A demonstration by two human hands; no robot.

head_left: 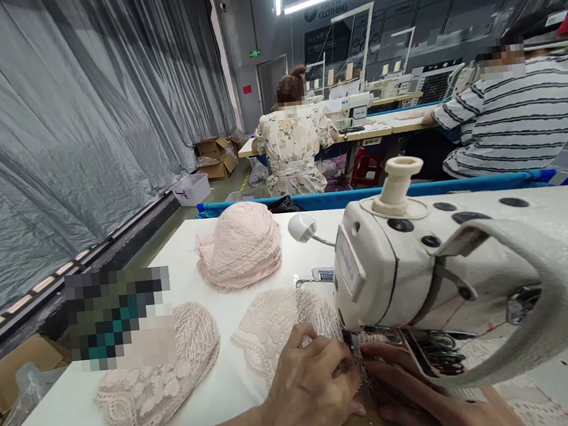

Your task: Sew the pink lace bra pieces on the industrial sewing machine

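A pale pink lace bra cup piece (269, 321) lies on the white table, its right edge running to the needle area of a white sewing machine (369, 258). Pinched fingers of my left hand (313, 387) grip this piece just left of the needle. Close to the presser foot, my right hand (411, 385) has its fingers stretched out and laid along the lace edge, partly hidden beneath the machine head. The needle tip itself is covered by my fingers and the machine.
A stack of pink lace cups (240, 247) stands behind the piece, and more lace pieces (173, 371) lie to the left. Further lace (533, 403) is at the lower right. Two people sit ahead, near other machines. Cardboard boxes (22, 365) stand beside the table.
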